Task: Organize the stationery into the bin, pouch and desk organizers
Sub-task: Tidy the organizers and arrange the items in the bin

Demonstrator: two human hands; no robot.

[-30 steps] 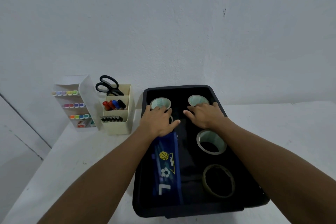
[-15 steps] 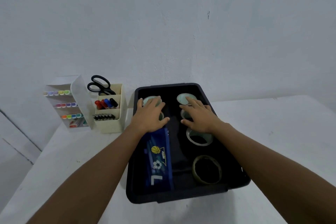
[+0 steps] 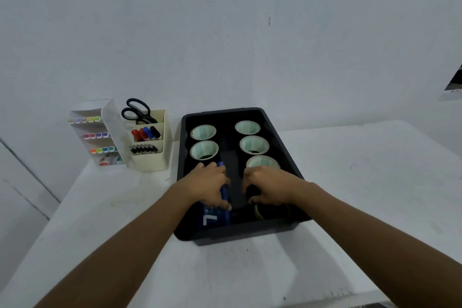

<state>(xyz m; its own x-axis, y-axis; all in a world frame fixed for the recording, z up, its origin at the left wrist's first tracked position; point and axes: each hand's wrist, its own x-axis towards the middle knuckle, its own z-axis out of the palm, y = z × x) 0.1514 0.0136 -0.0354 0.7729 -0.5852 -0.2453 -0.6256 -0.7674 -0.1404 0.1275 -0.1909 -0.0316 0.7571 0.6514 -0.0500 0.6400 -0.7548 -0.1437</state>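
**Both hands in the bin, L on the pouch**

Black bin [image 3: 240, 231] sits on the white table [image 3: 350, 182], long side running away from the person. L hand [image 3: 210, 182] lies on the blue pouch [image 3: 216, 217] at the bin's near-left, fingers fairly straight, thumb by the pouch's inner edge. R hand [image 3: 270, 186] is at near-right, fingers bent down into the bin; can't tell if it holds anything. A brownish roll [image 3: 258, 211] shows just below it. Five pale-cored tape rolls [image 3: 203, 132] stand in 2 rows at the far end, the nearest right one partly hidden by the R hand. Left of the bin: cream organizer [image 3: 150, 160] w/ scissors [image 3: 136, 111] and markers [image 3: 146, 132], then a clear organizer [image 3: 112, 130] w/ highlighter rows.
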